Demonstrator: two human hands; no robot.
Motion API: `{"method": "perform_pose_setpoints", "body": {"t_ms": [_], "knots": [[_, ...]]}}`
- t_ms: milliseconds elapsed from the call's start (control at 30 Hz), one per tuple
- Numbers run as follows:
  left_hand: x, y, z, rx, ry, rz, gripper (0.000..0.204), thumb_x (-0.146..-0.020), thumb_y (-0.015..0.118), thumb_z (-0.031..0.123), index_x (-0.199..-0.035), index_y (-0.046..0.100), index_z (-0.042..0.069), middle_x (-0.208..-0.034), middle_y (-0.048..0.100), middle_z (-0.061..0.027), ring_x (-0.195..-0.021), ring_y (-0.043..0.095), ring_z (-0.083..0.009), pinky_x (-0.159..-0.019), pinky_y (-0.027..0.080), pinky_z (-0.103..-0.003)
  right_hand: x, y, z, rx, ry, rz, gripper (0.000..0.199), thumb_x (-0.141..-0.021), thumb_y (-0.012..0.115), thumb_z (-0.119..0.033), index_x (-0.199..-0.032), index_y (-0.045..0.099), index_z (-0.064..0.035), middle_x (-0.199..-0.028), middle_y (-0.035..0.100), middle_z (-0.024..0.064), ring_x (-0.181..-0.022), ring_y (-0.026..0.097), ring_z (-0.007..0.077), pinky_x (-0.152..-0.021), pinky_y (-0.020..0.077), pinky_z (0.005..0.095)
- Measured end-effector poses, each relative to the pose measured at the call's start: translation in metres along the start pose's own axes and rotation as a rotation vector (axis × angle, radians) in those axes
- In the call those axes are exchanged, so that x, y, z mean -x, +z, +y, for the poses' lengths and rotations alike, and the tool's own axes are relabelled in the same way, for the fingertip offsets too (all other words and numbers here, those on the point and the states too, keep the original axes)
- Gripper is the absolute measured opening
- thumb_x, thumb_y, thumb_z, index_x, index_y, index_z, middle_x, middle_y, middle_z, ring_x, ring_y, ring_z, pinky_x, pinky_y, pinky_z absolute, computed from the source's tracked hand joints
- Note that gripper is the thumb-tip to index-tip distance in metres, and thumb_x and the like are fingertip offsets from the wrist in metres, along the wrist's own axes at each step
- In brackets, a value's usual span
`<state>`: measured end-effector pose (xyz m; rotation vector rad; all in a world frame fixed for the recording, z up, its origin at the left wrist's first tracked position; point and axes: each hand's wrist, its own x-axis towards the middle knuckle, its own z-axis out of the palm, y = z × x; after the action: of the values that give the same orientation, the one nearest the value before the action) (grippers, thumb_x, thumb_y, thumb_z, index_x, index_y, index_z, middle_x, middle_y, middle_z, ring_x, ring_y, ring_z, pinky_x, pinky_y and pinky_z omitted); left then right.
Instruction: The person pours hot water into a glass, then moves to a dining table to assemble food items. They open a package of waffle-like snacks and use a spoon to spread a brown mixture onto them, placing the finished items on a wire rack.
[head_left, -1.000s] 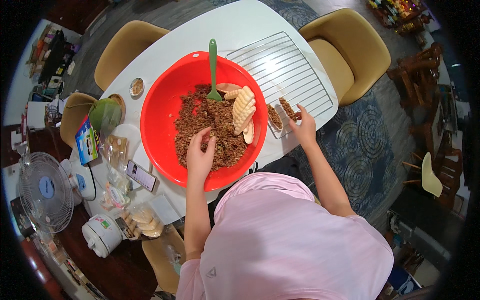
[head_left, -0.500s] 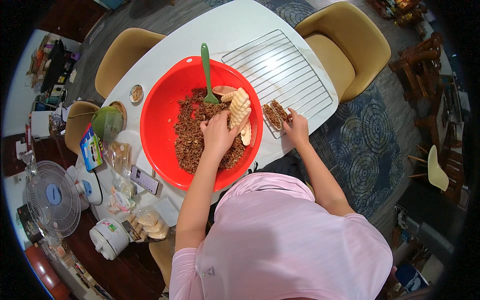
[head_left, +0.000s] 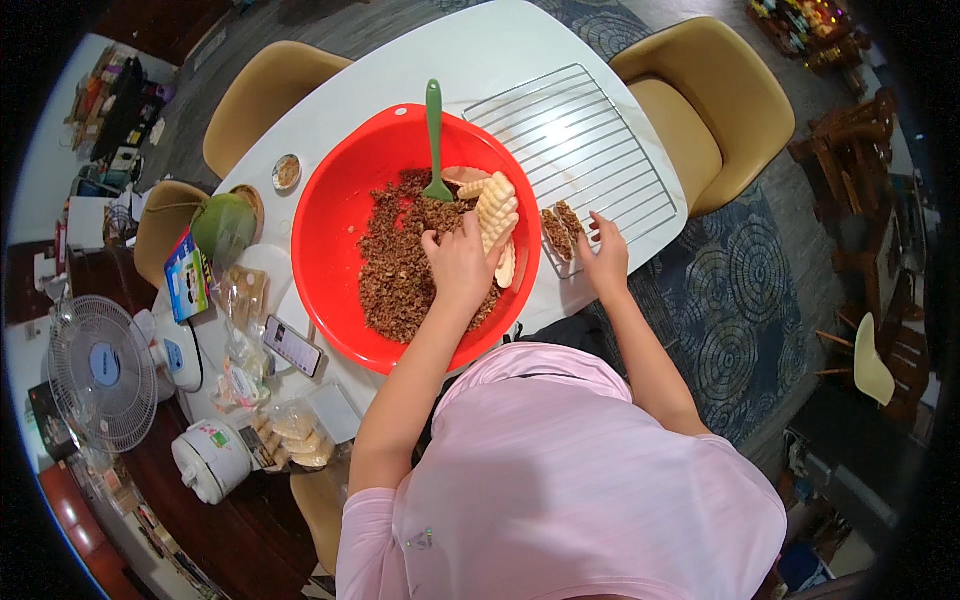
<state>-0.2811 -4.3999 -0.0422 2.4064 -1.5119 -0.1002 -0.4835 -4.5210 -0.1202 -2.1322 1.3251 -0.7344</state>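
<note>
A big red bowl (head_left: 325,270) holds a brown, crumbly mixture (head_left: 400,275). My left hand (head_left: 462,265) is in the bowl over this mixture, its fingers bent downward and apart, the tips partly hidden. Beside its thumb stands a stack of pale, ridged, boat-shaped shells (head_left: 496,212). A green spatula (head_left: 435,135) leans in the mixture at the far side. Two shells filled with brown mixture (head_left: 558,235) lie side by side on the near left corner of a wire rack (head_left: 590,140). My right hand (head_left: 606,255) is just right of them, fingers spread and holding nothing.
Tan chairs (head_left: 705,110) stand around the white table (head_left: 400,50). Along its left side are a small dish (head_left: 287,173), a green round fruit (head_left: 222,225), a phone (head_left: 292,345) and bagged shells (head_left: 300,435). A rice cooker (head_left: 212,460) and a fan (head_left: 103,370) stand farther left.
My right hand has come away from the filled shells and its fingers have spread. My left hand stays over the mixture. The whole view has shifted slightly.
</note>
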Motion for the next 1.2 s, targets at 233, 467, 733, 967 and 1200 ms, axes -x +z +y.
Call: {"method": "perform_pose_setpoints", "body": {"t_ms": [233,467,733,967,1200], "knots": [[-0.001,0.002,-0.01,0.068,-0.001,-0.082,0.034,-0.083,0.064,0.032,-0.099,0.054,0.004,-0.071,0.064,-0.0139,-0.066,0.061,-0.0282,-0.079,0.037,-0.04,-0.027,-0.038,-0.063,-0.908,0.361,-0.136,0.032,-0.084,0.059,-0.005,-0.116,0.056,0.0026,-0.083,0.066,0.0064,-0.075,0.059,0.0093,-0.069,0.0466,0.0236],[0.001,-0.002,-0.058,1.336,-0.385,-0.265,0.028,-0.086,0.066,0.012,-0.106,0.056,-0.004,-0.086,0.066,-0.004,-0.08,0.061,-0.0076,-0.071,0.047,-0.02,-0.005,-0.033,-0.143,-0.343,-0.187,-0.457,0.012,-0.078,0.067,-0.014,-0.086,0.07,-0.006,-0.074,0.067,0.0076,-0.067,0.06,0.0184,-0.064,0.046,0.0308],[0.0,-0.001,-0.036,1.335,-0.426,-0.273,0.04,-0.088,0.064,0.015,-0.119,0.05,-0.005,-0.09,0.066,-0.0081,-0.072,0.062,-0.01,-0.063,0.05,-0.022,-0.019,-0.044,-0.152,-0.18,-0.339,-0.375,0.014,-0.076,0.066,-0.013,-0.084,0.069,-0.0016,-0.074,0.066,0.0101,-0.066,0.059,0.0248,-0.064,0.0463,0.0363],[0.022,-0.075,-0.083,1.645,-0.557,0.047,0.027,-0.095,0.041,0.016,-0.118,0.046,0.002,-0.101,0.057,-0.0084,-0.089,0.06,-0.021,-0.082,0.049,-0.034,-0.014,-0.028,-0.157,-0.164,-0.431,-0.383,0.015,-0.076,0.067,-0.016,-0.083,0.069,-0.0023,-0.073,0.066,0.0109,-0.069,0.061,0.0272,-0.066,0.0479,0.0379],[0.081,-0.084,-0.146,2.041,-0.746,0.184,0.041,-0.097,0.032,0.027,-0.127,0.042,0.001,-0.071,0.046,-0.0009,-0.054,0.038,-0.0096,-0.047,0.031,-0.023,0.005,0.02,-0.18,0.105,-0.654,-0.922,0.023,-0.073,0.068,-0.023,-0.087,0.069,-0.004,-0.072,0.064,0.017,-0.074,0.063,0.0333,-0.07,0.0509,0.042]]}}
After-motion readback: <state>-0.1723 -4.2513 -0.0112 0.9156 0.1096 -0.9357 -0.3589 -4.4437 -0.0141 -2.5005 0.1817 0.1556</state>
